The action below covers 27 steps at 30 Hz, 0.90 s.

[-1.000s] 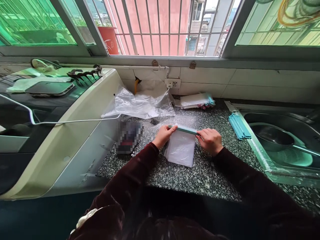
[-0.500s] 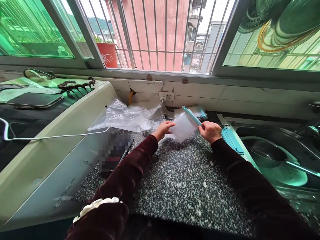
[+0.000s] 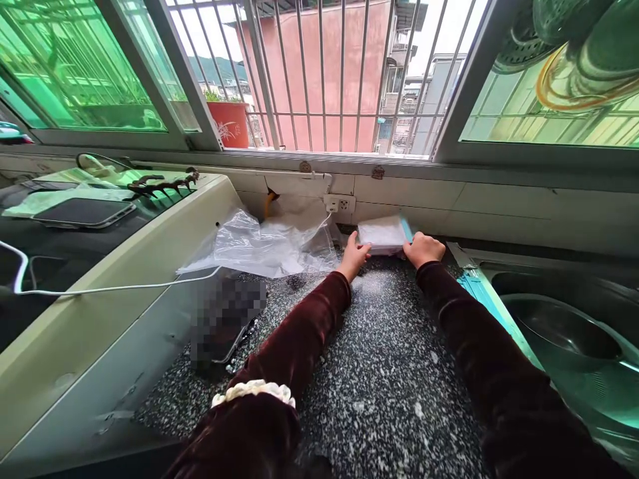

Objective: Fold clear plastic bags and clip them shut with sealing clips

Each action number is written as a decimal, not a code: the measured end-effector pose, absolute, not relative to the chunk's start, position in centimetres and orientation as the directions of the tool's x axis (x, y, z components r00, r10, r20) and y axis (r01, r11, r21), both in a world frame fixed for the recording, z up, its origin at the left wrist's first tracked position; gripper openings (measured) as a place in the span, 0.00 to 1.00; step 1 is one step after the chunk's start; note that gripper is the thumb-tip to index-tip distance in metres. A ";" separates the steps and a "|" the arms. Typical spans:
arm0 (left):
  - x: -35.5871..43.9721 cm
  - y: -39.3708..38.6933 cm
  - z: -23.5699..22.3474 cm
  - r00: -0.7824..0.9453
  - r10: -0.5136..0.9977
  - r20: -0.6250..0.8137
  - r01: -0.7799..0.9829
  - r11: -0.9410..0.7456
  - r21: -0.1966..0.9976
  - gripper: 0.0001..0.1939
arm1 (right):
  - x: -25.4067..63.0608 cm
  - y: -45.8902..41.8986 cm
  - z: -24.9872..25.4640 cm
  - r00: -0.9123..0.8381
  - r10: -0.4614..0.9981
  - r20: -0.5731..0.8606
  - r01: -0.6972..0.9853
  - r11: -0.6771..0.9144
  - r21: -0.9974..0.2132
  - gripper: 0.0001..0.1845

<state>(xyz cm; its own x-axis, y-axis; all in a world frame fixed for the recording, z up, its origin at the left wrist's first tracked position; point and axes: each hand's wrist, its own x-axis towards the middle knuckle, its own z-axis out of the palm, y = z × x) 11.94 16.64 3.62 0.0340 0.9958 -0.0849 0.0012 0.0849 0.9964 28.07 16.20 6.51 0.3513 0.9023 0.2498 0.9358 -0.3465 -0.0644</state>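
A translucent white plastic pouch [image 3: 382,233] with a teal strip [image 3: 406,229] along its right edge lies at the back of the counter, atop what looks like a stack of similar pouches. My right hand [image 3: 424,250] is closed on the pouch's lower right corner, at the end of the strip. At the left edge, my left hand [image 3: 355,255] has thumb and forefinger spread apart and close against the pouch; its other fingers are partly hidden.
Crumpled clear plastic bag [image 3: 269,246] spreads left of my hands, by a wall socket [image 3: 339,203]. Teal strips [image 3: 479,293] lie along the rim of the sink [image 3: 499,273], which holds a pan [image 3: 564,329]. A white cable [image 3: 120,291] crosses the cream-coloured stove side [image 3: 164,263]; a phone [image 3: 84,211] lies above.
Both hands have moved away from me toward the wall. The pouch, held up at a tilt before, is now laid down on the stack. My left thumb and forefinger have spread.
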 end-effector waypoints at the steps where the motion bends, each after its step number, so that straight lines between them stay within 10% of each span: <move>1: 12.1 16.7 3.5 0.049 0.994 -0.094 0.011 0.093 0.996 0.35 | 28.1 16.5 6.5 0.363 0.901 0.238 0.931 -0.358 -0.064 0.20; 16: 4.4 16.3 5.3 0.043 0.986 0.163 0.563 -0.159 0.811 0.10 | 26.1 16.5 6.3 0.225 0.934 0.278 0.971 -0.239 0.018 0.19; 27: -11.4 12.6 10.1 -0.052 0.985 0.166 0.994 0.067 -0.083 0.16 | 8.5 15.8 6.3 -0.470 0.840 0.272 0.879 0.474 0.056 0.14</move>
<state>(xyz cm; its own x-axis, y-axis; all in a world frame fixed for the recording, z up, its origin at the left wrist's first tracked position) -11.44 12.60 10.06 -0.0525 0.9847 0.1663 0.9943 0.0670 -0.0831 8.45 15.83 6.34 -0.4699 0.8397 0.2722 0.8789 0.4737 0.0560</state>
